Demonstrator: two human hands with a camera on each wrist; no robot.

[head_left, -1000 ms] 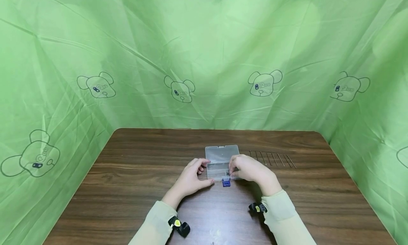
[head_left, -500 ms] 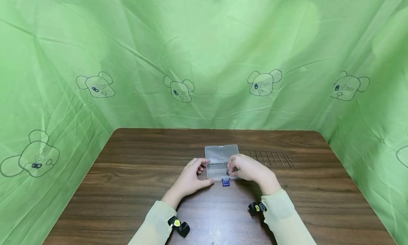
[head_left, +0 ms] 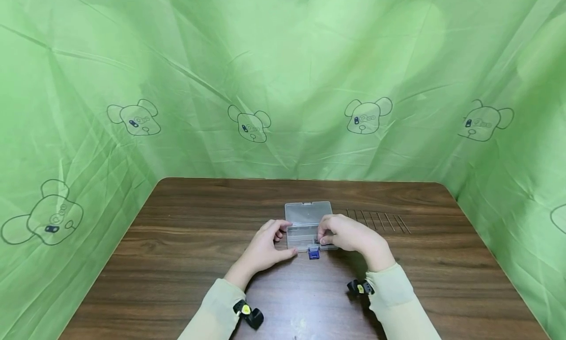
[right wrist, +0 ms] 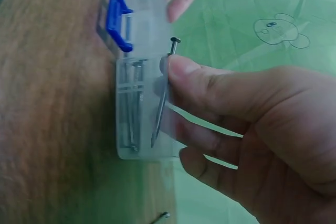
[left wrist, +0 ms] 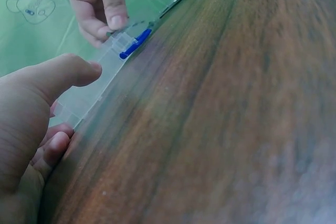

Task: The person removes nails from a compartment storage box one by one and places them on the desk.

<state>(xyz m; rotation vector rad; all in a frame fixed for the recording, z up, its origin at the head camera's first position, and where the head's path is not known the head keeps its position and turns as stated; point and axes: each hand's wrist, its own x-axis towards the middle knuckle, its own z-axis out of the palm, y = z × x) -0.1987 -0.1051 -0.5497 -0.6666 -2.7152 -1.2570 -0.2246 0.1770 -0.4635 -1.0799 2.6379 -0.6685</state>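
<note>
A nail (right wrist: pixel 161 103) is pinched in the right hand (head_left: pixel 349 236), between thumb and fingers, its head up and its point down over the right end of the box (head_left: pixel 305 232). The box is clear plastic with its lid (head_left: pixel 308 212) thrown open toward the far edge of the table (head_left: pixel 185 261), and it sits about midway across the table, nearer the front edge than the back. More nails (right wrist: pixel 131 108) lie inside the box's right compartment, side by side along it. A blue latch (head_left: pixel 313 253) sticks out from the box's near wall, touching the table. The left hand (head_left: pixel 265 246) grips the box's left end, thumb on the near wall and curled fingers over the top. To the right of the box, a row of nails (head_left: pixel 378 220) lies on the table, spaced apart and parallel, running toward the right edge. Green cloth (head_left: pixel 283 84) printed with bear faces hangs behind and at both sides of the table.
</note>
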